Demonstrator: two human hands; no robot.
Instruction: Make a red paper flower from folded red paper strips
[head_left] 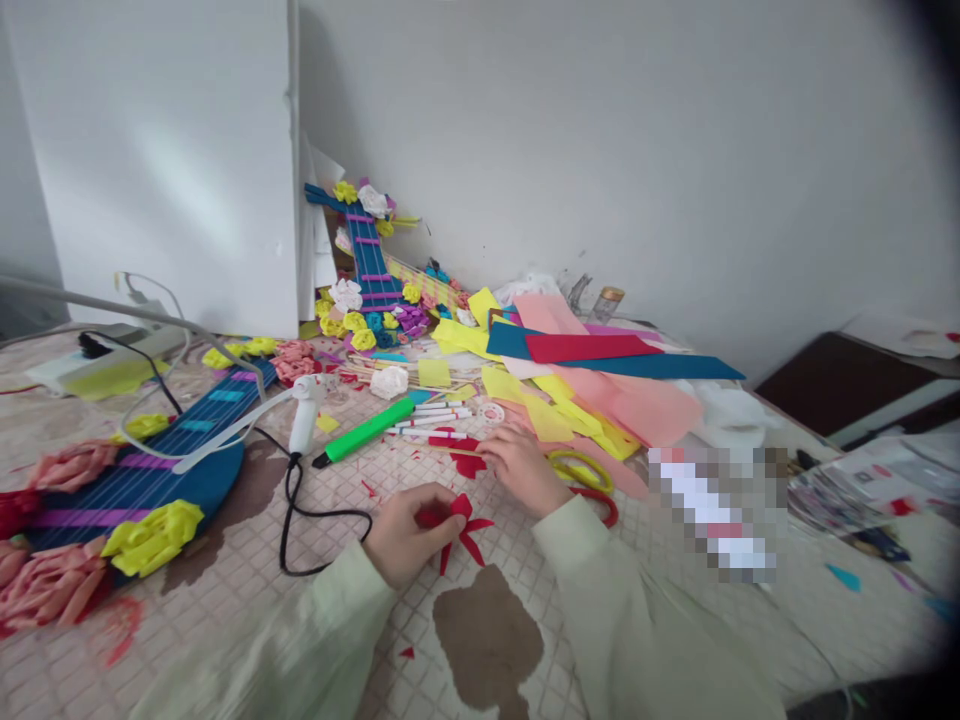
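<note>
My left hand (405,535) is closed in a pinch on a red paper flower (461,525) with pointed petals, held just above the patterned tablecloth. My right hand (521,465) rests further back, fingers curled over a thin wooden stick (450,450) beside another red paper piece (461,443). Both arms wear pale green sleeves. Several markers (435,415) lie just beyond the right hand.
A white glue gun (306,415) with black cord and a green marker (364,432) lie left of centre. A blue paper guitar (150,470) with paper flowers sits at left, another (367,260) leans on the wall. Coloured paper sheets (600,385), yellow and red scissors (589,475) lie right.
</note>
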